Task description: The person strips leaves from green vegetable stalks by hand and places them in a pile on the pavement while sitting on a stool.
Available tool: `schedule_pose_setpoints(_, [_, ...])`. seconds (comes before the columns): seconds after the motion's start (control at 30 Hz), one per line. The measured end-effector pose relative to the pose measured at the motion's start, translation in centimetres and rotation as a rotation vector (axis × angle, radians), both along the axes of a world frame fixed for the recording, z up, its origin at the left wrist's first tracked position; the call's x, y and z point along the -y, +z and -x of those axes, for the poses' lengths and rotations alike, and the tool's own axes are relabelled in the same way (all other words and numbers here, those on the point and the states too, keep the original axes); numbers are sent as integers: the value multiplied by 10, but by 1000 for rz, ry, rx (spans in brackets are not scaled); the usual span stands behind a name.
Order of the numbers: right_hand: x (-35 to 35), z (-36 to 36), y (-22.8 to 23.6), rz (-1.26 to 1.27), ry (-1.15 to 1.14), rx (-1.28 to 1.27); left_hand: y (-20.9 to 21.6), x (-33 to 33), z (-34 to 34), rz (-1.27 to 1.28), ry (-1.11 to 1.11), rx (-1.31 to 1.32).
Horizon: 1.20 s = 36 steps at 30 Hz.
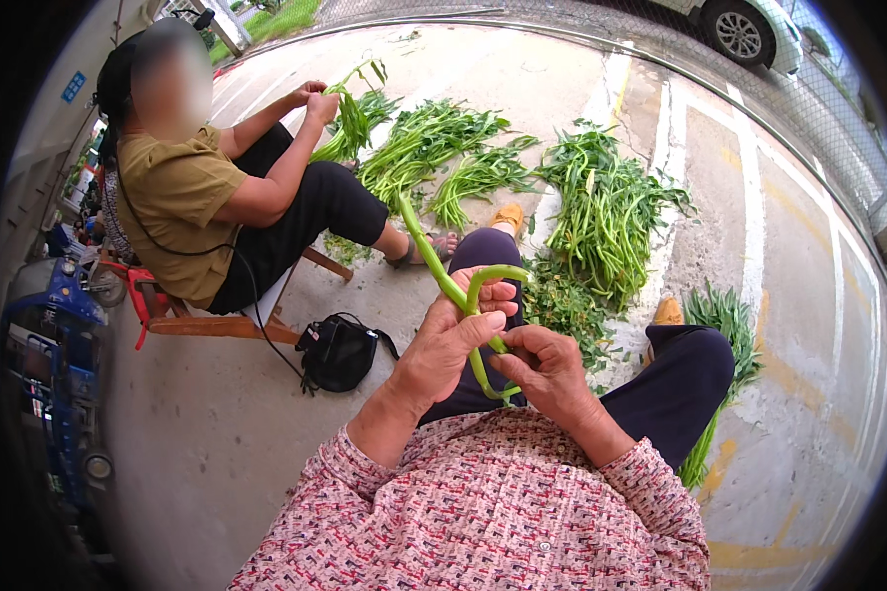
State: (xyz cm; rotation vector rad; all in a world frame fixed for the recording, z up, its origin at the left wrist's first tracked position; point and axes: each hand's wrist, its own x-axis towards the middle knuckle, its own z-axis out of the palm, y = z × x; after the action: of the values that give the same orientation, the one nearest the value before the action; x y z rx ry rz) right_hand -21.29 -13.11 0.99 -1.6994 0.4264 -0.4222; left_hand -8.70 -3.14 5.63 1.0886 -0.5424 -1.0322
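Observation:
My left hand [453, 340] and my right hand [545, 369] meet above my lap, both gripping a thick green vegetable stem [453, 284] that is bent into a loop between them. One end of the stem sticks up and away to the upper left. My sleeves are pink patterned knit, and my legs are in dark trousers. Piles of leafy green stalks [601, 212] lie on the concrete just beyond my knees.
Another person in an olive shirt [172, 202] sits on a low wooden stool at the left, holding a bunch of greens [350, 118]. A black bag [337, 352] lies on the ground. More green bundles [424, 143] spread across the pavement. A car wheel [741, 30] shows at top right.

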Motion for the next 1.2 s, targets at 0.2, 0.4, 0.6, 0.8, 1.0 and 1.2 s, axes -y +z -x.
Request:
schedule_pose_setpoints(0.2, [9, 0, 7, 114, -103, 71, 11, 12, -5, 63, 57, -117])
schedule_pose_setpoints(0.4, [25, -3, 17, 279, -115, 102, 23, 33, -10, 138, 49, -170])
schedule_pose_setpoints(0.6, [49, -10, 36, -66, -90, 130, 40, 42, -42, 379, 124, -322])
schedule_pose_setpoints(0.8, [72, 18, -25, -225, -315, 122, 46, 36, -89, 538, -134, -376])
schedule_pose_setpoints(1.0, [71, 19, -25, -140, -300, 127, 56, 42, -85, 600, -297, -266])
schedule_pose_setpoints(1.2, [67, 16, -17, -101, -301, 143, 59, 45, -82, 631, -432, -146])
